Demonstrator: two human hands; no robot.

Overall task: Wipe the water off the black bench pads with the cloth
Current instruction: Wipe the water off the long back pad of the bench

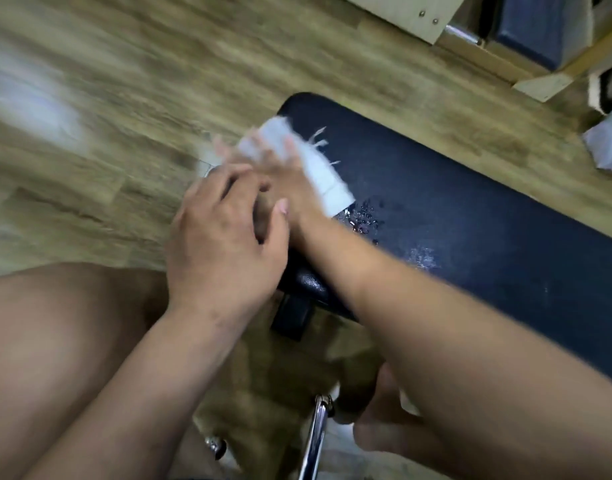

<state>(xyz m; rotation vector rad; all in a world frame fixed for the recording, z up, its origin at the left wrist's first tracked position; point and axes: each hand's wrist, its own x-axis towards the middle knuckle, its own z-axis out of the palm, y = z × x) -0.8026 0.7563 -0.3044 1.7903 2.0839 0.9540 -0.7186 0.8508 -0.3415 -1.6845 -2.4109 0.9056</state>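
Right hand [280, 168] flat on white cloth [311, 161], palm down, fingers spread and motion-blurred, pressing cloth onto near-left end of black bench pad [488, 223]; not gripping, just pushing down. Right forearm stretched diagonally across pad from lower right. Left hand [225, 233] beside right wrist, fingers loosely curled at pad's left edge, thumb touching right wrist; empty, holding nothing. Left forearm rising from lower left over bare knee [65, 327]. Cloth edge frayed, threads sticking out onto pad. Water droplets [363, 216] just beside cloth's lower corner, wet smear [420, 256] farther along pad. Wood-look floor [124, 81] around bench, chrome leg [315, 441] below.
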